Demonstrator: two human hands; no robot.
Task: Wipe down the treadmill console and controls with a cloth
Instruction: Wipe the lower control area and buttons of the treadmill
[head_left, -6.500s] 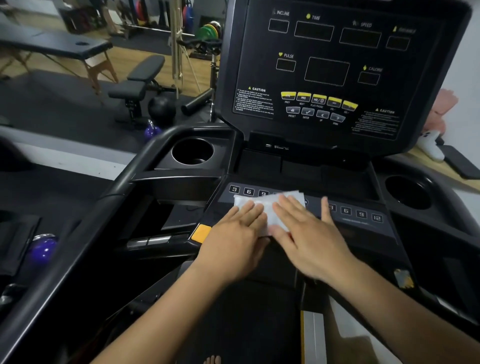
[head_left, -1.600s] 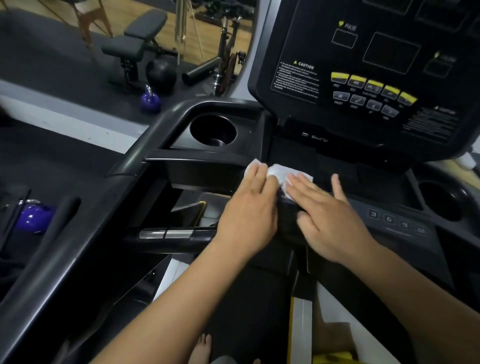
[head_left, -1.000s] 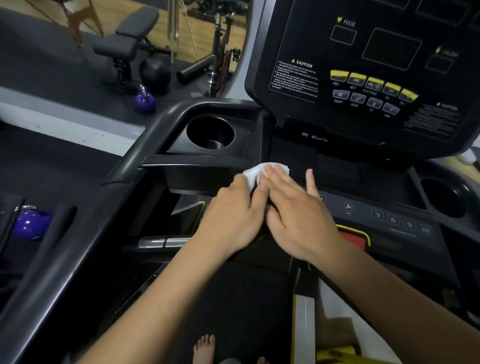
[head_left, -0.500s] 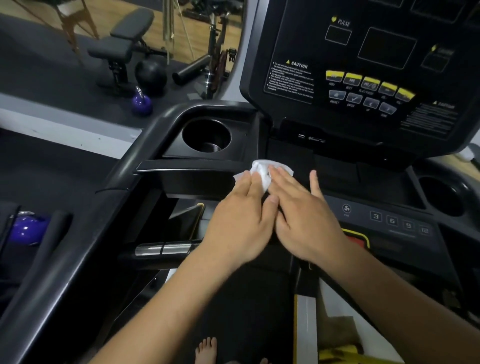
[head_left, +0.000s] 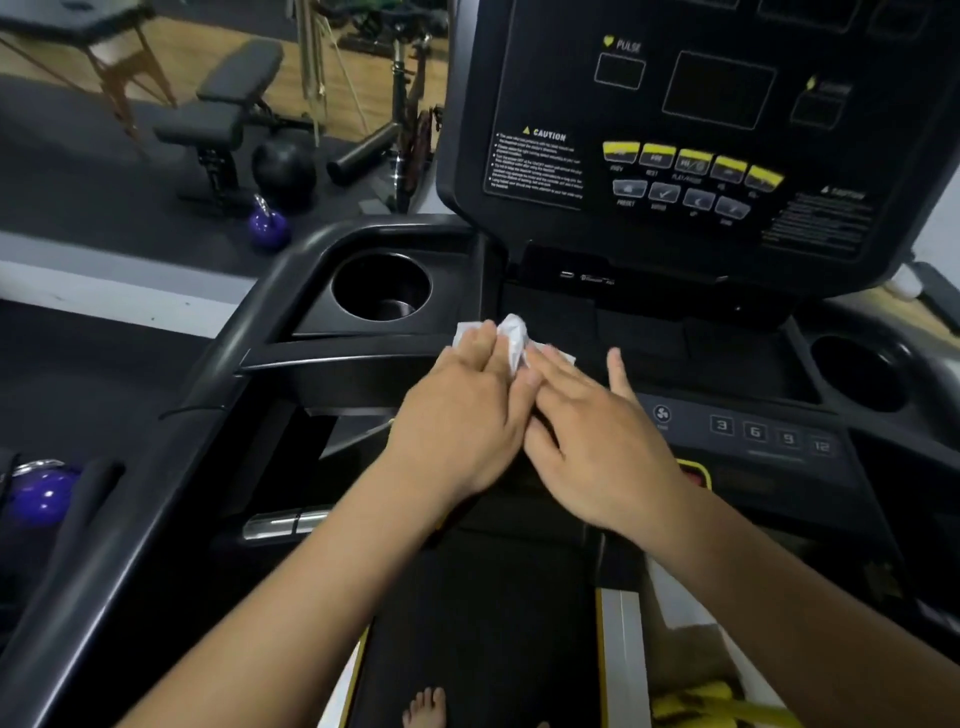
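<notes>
A white cloth (head_left: 514, 335) lies bunched on the left end of the treadmill's lower control strip (head_left: 769, 434), just right of the left cup holder (head_left: 382, 286). My left hand (head_left: 457, 421) presses flat on the cloth with straight fingers. My right hand (head_left: 597, 441) lies beside it, fingers straight on the cloth's right part, thumb spread out. Most of the cloth is hidden under both hands. The upright black console (head_left: 701, 135) with yellow and grey buttons (head_left: 691, 161) rises behind.
A right cup holder (head_left: 857, 374) sits at the console's far right. The left handrail (head_left: 171, 467) runs down the left side. A red stop button (head_left: 693, 475) peeks out by my right wrist. Gym bench (head_left: 223, 114), black ball and purple kettlebell (head_left: 267, 226) stand on the floor beyond.
Over the last second both hands have slid slightly up and left along the strip, and the cloth has bunched up higher between the fingertips.
</notes>
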